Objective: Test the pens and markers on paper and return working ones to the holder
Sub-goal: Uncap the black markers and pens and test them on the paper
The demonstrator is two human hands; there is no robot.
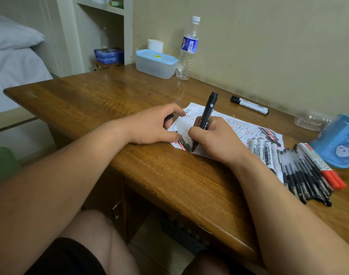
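- Wooden desk set against a plain beige wall, with my knees showing under its near edge.
- My right hand is wrapped around a black marker, thumb and fingers clamped low on the barrel. The marker leans away from me and its tip touches the paper at the near left corner, among black strokes.
- The paper lies near the desk's near edge and is covered with rows of short black and red test marks.
- My left hand rests on the paper's left edge, little-finger side down. Its fingers are curled and pinch a small black cap against the thumb.
- Just right of my right wrist, several whiteboard markers lie side by side on the paper.
- Touching them on the right is a spread of black gel pens, then red-capped markers on the outer side.
- Beyond those, at the right edge of view, sits the blue holder with a cartoon face on it, tilted and partly cut off.
- Crumpled clear plastic lies just left of the holder, by the wall.
- One black-capped white marker lies alone on the far side of the paper.
- At the far corner stand a blue-lidded plastic box, a white cup behind it and a water bottle beside it.
- A bed with pale sheets is at the left, and blue cases sit stacked in the shelf unit.
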